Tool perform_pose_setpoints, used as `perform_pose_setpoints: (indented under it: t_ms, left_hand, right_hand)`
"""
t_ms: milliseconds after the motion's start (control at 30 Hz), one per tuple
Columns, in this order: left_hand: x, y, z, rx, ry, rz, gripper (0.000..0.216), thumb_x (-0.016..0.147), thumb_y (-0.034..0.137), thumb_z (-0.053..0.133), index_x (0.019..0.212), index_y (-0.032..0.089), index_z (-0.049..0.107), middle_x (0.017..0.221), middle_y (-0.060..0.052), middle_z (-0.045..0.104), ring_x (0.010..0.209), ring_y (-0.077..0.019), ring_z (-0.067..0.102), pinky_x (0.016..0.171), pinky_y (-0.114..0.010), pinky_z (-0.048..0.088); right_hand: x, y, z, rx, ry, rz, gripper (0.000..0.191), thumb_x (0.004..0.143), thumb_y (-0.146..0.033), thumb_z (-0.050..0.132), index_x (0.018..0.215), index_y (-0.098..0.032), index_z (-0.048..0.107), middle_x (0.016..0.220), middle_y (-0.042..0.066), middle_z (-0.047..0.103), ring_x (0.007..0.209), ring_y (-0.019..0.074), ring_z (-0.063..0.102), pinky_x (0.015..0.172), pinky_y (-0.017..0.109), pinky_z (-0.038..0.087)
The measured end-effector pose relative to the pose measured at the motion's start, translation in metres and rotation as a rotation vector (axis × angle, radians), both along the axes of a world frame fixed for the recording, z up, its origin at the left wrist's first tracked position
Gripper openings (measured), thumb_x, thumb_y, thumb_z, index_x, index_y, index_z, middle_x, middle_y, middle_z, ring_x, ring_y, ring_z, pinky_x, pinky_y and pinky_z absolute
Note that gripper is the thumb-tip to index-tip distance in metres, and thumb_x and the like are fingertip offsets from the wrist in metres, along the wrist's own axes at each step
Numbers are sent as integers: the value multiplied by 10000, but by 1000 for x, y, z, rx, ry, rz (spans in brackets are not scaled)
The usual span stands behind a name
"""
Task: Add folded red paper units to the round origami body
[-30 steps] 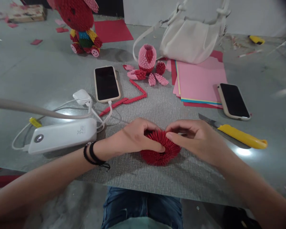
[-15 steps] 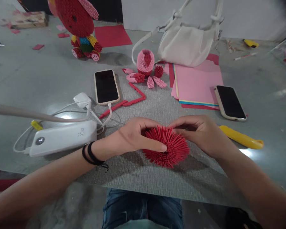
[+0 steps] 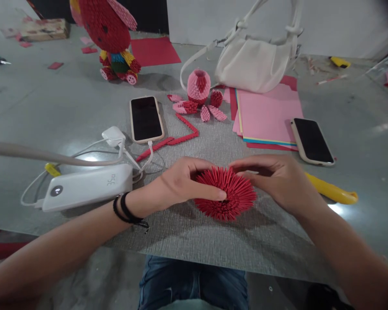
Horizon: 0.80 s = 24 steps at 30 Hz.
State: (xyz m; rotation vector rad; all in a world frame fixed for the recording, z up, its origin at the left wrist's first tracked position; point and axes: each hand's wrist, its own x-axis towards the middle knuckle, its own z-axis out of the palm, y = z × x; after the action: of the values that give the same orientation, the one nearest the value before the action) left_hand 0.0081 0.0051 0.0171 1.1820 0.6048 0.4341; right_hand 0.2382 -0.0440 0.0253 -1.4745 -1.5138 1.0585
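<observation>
A round red spiky paper piece [image 3: 228,196], built of many folded points, rests on the grey textured mat [image 3: 194,241] near the table's front edge. My left hand [image 3: 181,183] grips its left side, thumb stretched across the spikes toward the middle. My right hand [image 3: 276,181] holds the far right side, fingers curled over the top edge. A black cord bracelet sits on my left wrist.
A white power bank [image 3: 84,187] with cables lies left. A phone [image 3: 146,118] and a red folded strip [image 3: 177,135] are behind. Pink folded pieces [image 3: 198,86], coloured paper sheets [image 3: 267,114], a second phone [image 3: 312,141], a yellow knife [image 3: 331,189], a white bag [image 3: 257,64] and a red paper figure [image 3: 111,32] stand farther back.
The red spiky piece has been turned and tilted so more of its spikes face up. My right hand shifted from the front middle to the far right side.
</observation>
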Motion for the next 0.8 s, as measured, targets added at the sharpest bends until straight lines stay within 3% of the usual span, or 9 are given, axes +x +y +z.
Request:
perform_pose_setpoints:
  t_ms: [167, 300, 467, 667, 800]
  left_hand:
    - [0, -1, -1, 16, 25, -24, 228, 734, 164, 882, 953, 186, 822, 868, 15, 775, 767, -91, 676, 733, -176, 544]
    - [-2, -1, -2, 62, 66, 3, 245, 726, 214, 890, 954, 167, 811, 872, -9, 770, 759, -118, 680, 712, -207, 550]
    - [-3, -1, 4, 167, 112, 8, 259, 734, 243, 885, 963, 153, 802, 876, -17, 770, 750, -121, 671, 710, -214, 546]
    - [-1, -1, 8, 184, 160, -45, 233, 770, 261, 848, 951, 125, 793, 798, -12, 744, 679, -107, 639, 646, -203, 517]
    - [-1, 0, 4, 174, 125, -50, 222, 759, 229, 849, 952, 133, 795, 836, -17, 762, 703, -109, 656, 662, -196, 526]
  right_hand:
    - [-6, -1, -1, -23, 2, 72, 62, 847, -351, 818, 878, -324, 864, 909, 3, 843, 882, 232, 787, 811, 347, 625]
    - [-5, -1, 0, 13, 30, -2, 73, 813, -380, 859, 842, -313, 862, 878, 23, 838, 843, 245, 786, 765, 368, 653]
    - [3, -1, 3, 39, 181, -96, 58, 802, -311, 885, 847, -330, 854, 846, -11, 813, 740, 160, 755, 705, 291, 677]
    - [11, -2, 1, -122, 404, 78, 100, 808, -300, 889, 893, -285, 839, 824, -18, 772, 731, 102, 723, 652, 180, 634]
    - [10, -2, 1, -243, 438, 131, 111, 788, -297, 899, 859, -246, 830, 805, -1, 779, 684, 104, 713, 641, 197, 618]
